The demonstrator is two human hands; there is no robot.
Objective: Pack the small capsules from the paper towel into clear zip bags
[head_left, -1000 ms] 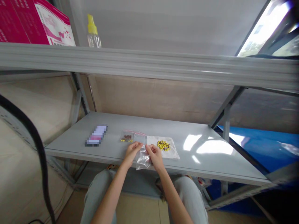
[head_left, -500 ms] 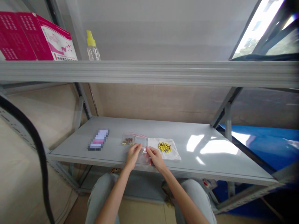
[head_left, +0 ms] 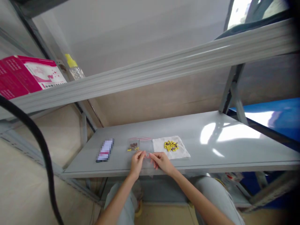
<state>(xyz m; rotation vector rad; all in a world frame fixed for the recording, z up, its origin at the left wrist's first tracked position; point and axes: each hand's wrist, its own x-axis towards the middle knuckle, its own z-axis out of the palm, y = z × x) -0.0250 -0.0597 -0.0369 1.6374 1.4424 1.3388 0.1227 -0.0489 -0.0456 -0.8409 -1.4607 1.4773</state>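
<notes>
My left hand (head_left: pixel 137 163) and my right hand (head_left: pixel 163 162) meet at the front edge of the grey shelf. Both pinch the top of a clear plastic zip bag (head_left: pixel 148 171), which hangs below the fingers; its outline is faint. Just beyond my left hand lies a clear bag holding brown and yellow pieces (head_left: pixel 133 146). Beside it another clear zip bag (head_left: pixel 146 145) lies flat. To the right, a white cloth (head_left: pixel 160 146) carries a heap of yellow bead-like pieces (head_left: pixel 170 145) with some dark brown ones among them.
A phone (head_left: pixel 105 150) with a blurred screen lies on the left of the shelf (head_left: pixel 211 150). Above, an upper shelf (head_left: pixel 150 73) bears pink boxes (head_left: pixel 28 75) and a yellow-capped bottle (head_left: pixel 74 67). A black cable (head_left: pixel 42 143) curves down at left.
The camera view has tilted, so the shelves now slope up to the right. Both hands keep their pinch on the bag, its top edge now drawn between the fingertips.
</notes>
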